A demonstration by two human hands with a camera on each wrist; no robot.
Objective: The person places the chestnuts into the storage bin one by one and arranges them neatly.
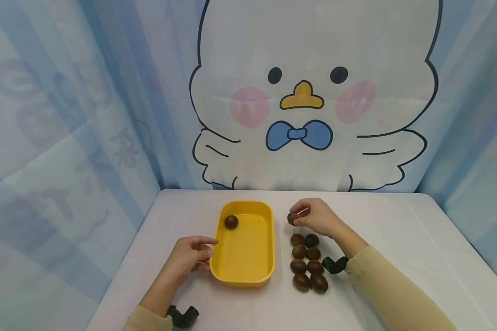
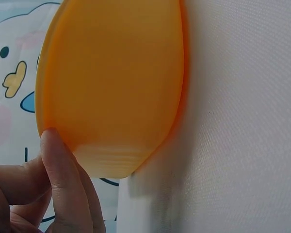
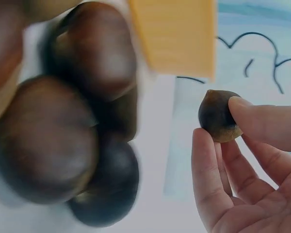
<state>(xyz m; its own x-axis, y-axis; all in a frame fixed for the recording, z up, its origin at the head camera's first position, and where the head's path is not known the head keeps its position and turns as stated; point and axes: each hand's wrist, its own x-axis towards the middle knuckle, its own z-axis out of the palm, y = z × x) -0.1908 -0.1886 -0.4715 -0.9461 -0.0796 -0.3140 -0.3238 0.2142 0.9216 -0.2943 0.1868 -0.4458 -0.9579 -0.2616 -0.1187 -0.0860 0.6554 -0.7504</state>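
My right hand (image 1: 318, 217) pinches a brown chestnut (image 3: 219, 115) between thumb and fingers, beyond the far end of a group of chestnuts. That group (image 1: 299, 251) stands in two columns right of a yellow tray (image 1: 270, 239). One chestnut (image 1: 231, 222) lies inside the tray, toward its far left corner. My left hand (image 1: 186, 256) is at the tray's left side, fingertips touching the rim with the fingers loosely extended. In the left wrist view, a fingertip (image 2: 52, 138) rests against the edge of the tray's outer wall (image 2: 116, 87).
All of this is on a white table (image 1: 377, 216). A curtain (image 1: 310, 174) with a cartoon bird hangs behind its far edge, and blue-white cloth (image 1: 66, 138) hangs on both sides. Dark wrist-camera mounts (image 1: 184, 317) sit at both cuffs.
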